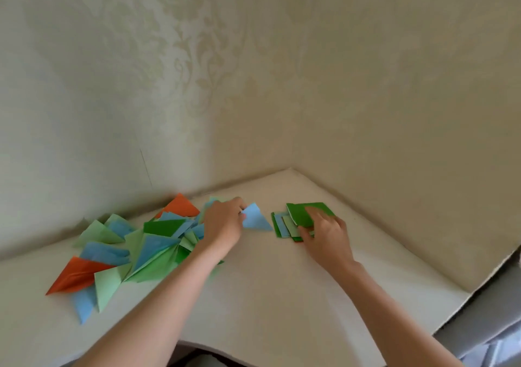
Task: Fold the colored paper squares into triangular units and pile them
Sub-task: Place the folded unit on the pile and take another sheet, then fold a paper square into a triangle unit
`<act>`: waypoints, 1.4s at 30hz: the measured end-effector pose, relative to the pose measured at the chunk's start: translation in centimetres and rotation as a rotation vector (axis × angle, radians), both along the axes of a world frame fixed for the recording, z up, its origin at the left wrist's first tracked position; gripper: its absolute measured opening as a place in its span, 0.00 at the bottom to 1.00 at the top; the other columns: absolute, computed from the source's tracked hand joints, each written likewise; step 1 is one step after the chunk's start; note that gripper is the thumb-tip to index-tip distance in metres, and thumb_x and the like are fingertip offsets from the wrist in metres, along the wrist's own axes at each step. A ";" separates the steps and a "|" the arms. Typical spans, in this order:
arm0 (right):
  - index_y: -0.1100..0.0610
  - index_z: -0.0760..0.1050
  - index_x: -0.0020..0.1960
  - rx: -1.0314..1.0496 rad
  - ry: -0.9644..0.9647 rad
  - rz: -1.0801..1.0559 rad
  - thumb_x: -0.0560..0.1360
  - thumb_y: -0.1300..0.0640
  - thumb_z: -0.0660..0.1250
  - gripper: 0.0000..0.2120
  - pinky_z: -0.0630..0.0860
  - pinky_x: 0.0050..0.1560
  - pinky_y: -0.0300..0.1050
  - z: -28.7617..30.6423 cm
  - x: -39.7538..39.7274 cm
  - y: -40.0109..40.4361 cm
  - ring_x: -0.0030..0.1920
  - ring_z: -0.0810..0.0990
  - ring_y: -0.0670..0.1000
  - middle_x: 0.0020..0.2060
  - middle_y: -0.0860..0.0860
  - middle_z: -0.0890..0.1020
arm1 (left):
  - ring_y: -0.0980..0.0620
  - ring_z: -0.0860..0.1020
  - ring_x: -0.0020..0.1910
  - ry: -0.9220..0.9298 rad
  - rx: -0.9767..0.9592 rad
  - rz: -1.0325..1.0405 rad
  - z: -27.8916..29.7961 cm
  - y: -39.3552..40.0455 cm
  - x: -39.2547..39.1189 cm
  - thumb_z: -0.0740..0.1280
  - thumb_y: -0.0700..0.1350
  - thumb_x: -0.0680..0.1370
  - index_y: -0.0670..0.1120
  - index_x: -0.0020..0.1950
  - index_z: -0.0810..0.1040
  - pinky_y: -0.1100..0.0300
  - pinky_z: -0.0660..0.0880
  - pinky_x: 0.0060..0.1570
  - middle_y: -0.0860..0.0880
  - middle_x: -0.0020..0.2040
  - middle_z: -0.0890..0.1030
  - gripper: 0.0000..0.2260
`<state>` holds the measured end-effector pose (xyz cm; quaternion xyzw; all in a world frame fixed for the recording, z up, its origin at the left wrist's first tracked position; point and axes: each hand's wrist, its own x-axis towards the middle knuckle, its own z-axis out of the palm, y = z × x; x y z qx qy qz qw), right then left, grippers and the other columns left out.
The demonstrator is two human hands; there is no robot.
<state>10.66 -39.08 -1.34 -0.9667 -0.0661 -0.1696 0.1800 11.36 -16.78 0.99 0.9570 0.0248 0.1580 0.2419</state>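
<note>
head view: left hand (222, 225) pinches a folded blue triangle (256, 219) beside the pile of triangles (135, 248), while right hand (324, 231) rests with relaxed fingers on the stack of squares (298, 214); release the unit flat onto the pile, then lift one top sheet only.
</note>
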 end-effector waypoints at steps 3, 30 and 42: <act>0.50 0.72 0.66 -0.041 0.032 -0.028 0.77 0.46 0.61 0.19 0.61 0.63 0.45 -1.0 0.6 -0.2 0.60 0.75 0.49 0.59 0.47 0.79 | 0.49 0.72 0.52 -0.002 0.146 0.050 -0.2 0.1 1.9 0.62 0.42 0.80 0.52 0.55 0.75 0.57 0.56 0.47 0.53 0.48 0.82 0.07; 0.50 0.84 0.41 0.013 -0.316 0.013 0.72 0.54 0.73 0.02 0.70 0.47 0.49 1.3 -3.4 -0.5 0.43 0.80 0.53 0.42 0.44 0.84 | 0.56 0.70 0.60 -0.160 -0.223 -0.271 -4.6 -4.9 -8.4 0.66 0.41 0.77 0.47 0.61 0.75 0.77 0.59 0.58 0.52 0.59 0.74 0.13; 0.43 0.83 0.46 0.043 -0.140 0.162 0.73 0.47 0.70 0.04 0.68 0.46 0.45 -2.0 -9.3 1.6 0.48 0.79 0.48 0.44 0.41 0.82 | 0.56 0.68 0.53 -0.165 -0.133 -0.350 -5.0 -4.2 -9.1 0.68 0.43 0.72 0.51 0.51 0.80 0.64 0.66 0.56 0.56 0.50 0.73 0.09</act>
